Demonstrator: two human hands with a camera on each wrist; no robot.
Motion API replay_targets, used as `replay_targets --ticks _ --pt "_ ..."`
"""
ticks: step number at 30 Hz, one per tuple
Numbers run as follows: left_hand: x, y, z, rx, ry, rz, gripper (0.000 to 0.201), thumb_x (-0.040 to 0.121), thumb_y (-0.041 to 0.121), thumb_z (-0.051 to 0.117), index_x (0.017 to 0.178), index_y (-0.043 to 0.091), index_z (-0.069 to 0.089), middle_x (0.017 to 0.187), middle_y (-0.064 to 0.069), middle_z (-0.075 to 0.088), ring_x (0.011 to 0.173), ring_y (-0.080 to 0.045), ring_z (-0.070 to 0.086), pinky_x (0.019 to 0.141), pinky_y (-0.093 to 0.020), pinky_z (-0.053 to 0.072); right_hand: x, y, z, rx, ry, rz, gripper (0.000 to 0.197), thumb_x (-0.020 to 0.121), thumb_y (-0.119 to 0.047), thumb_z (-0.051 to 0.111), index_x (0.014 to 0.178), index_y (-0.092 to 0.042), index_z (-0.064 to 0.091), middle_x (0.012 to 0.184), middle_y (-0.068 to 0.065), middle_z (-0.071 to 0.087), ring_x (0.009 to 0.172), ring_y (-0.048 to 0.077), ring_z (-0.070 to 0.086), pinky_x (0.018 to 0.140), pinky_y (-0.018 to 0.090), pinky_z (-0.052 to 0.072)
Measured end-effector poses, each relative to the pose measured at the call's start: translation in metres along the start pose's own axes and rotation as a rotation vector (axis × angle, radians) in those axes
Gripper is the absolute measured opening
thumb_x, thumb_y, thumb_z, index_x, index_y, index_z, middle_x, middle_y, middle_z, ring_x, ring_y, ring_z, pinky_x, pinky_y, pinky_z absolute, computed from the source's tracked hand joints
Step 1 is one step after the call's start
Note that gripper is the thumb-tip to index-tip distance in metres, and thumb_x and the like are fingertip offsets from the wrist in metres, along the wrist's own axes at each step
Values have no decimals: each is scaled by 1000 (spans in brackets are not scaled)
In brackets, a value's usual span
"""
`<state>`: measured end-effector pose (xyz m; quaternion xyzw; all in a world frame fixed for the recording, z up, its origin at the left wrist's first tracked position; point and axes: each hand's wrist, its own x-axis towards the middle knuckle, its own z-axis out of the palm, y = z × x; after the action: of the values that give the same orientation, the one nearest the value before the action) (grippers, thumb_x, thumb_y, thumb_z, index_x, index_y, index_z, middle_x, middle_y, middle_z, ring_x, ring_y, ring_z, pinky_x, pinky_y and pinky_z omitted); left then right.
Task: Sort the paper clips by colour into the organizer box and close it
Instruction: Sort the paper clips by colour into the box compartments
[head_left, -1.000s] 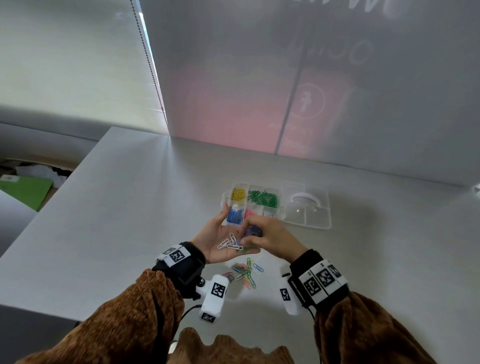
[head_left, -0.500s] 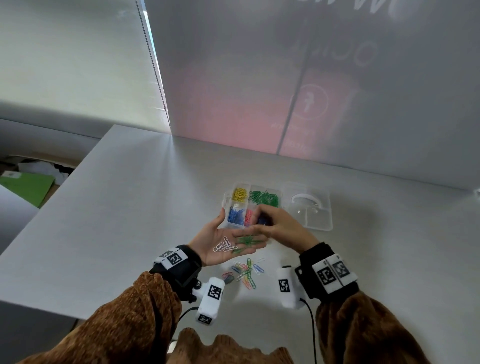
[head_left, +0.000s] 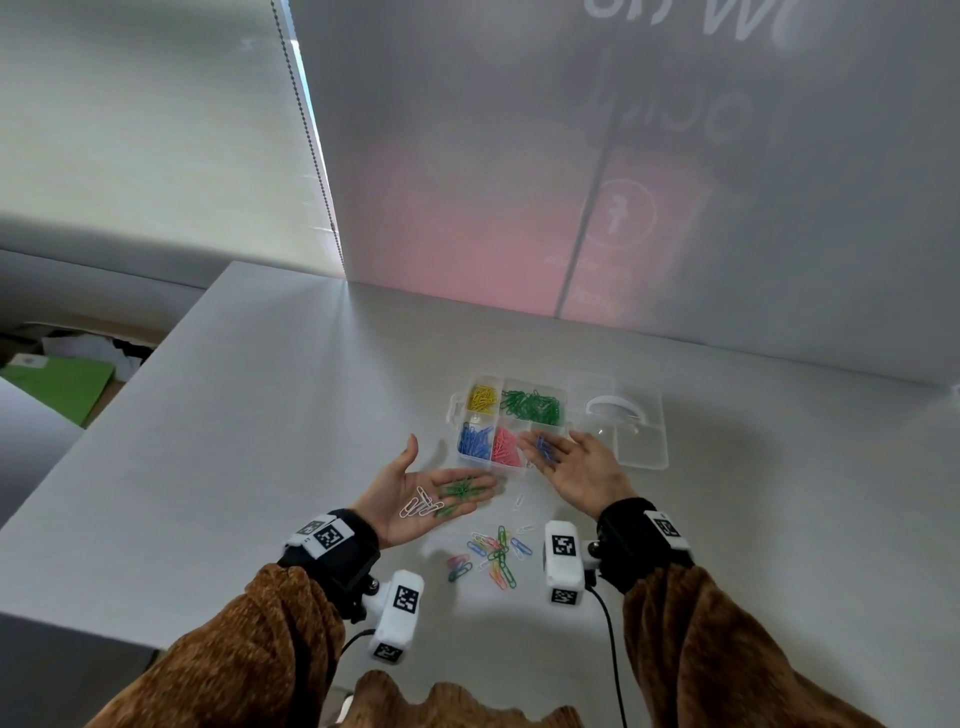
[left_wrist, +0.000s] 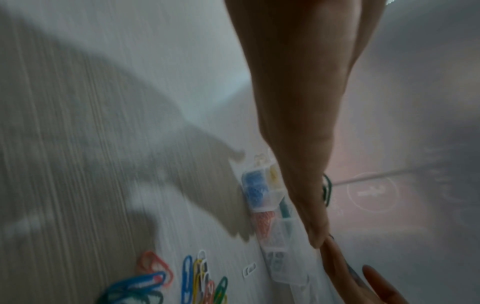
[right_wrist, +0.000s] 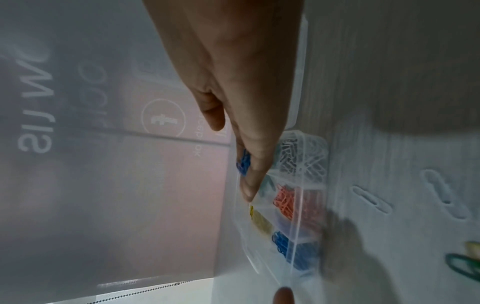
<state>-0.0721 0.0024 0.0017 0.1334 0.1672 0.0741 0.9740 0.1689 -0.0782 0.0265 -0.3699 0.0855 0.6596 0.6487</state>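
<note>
The clear organizer box (head_left: 457, 415) lies open, its lid (head_left: 636, 441) flat to the right. It holds yellow (head_left: 483, 399), green (head_left: 532, 405), blue (head_left: 475, 441) and pink clips (head_left: 504, 447) in separate compartments. My left hand (head_left: 441, 483) is palm up in front of the box, with white clips (head_left: 421, 506) and green clips (head_left: 460, 491) lying on it. My right hand (head_left: 556, 449) is palm up over the box's front right corner, and blue clips (head_left: 544, 448) (right_wrist: 243, 162) rest on its straight fingers. Mixed loose clips (head_left: 491, 558) (left_wrist: 182, 283) lie on the table between my wrists.
The grey table (head_left: 260, 415) ends at a frosted panel (head_left: 571, 182) just behind the box; its left edge drops to a floor with a green sheet (head_left: 57, 384). A few white clips (right_wrist: 371, 199) lie singly near the box front.
My hands have drawn apart. The right hand left the left palm, moved to the box and turned palm up with blue clips. Green clips now lie on the left fingers.
</note>
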Motion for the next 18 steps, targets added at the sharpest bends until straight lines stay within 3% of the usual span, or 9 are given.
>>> replay_targets --ticks 5,11,14,18 --pt "-6 5 -4 -15 10 29 95 85 68 26 140 -9 29 148 -29 25 138 -37 28 111 -41 32 16 -13 26 -16 70 -44 44 101 -20 27 131 12 37 137 30 42 126 40 44 96 41 43" --pt "-14 8 -4 -93 52 82 92 87 65 28 131 -14 42 141 -32 36 129 -41 42 99 -44 46 28 -9 52 -388 81 28 43 100 -11 28 135 13 33 137 30 41 126 39 44 95 38 42" --pt "-15 7 -2 -115 119 105 92 88 65 28 124 -16 49 135 -34 43 120 -44 50 90 -45 52 33 2 64 -539 53 71 42 99 -8 32 135 12 31 142 31 32 128 40 40 98 39 41" --pt "-12 6 -1 -97 148 109 95 86 68 26 125 -16 49 137 -34 41 123 -43 48 96 -44 49 37 19 82 -842 0 107 50 96 -1 32 141 12 15 140 33 30 127 47 36 111 45 30"
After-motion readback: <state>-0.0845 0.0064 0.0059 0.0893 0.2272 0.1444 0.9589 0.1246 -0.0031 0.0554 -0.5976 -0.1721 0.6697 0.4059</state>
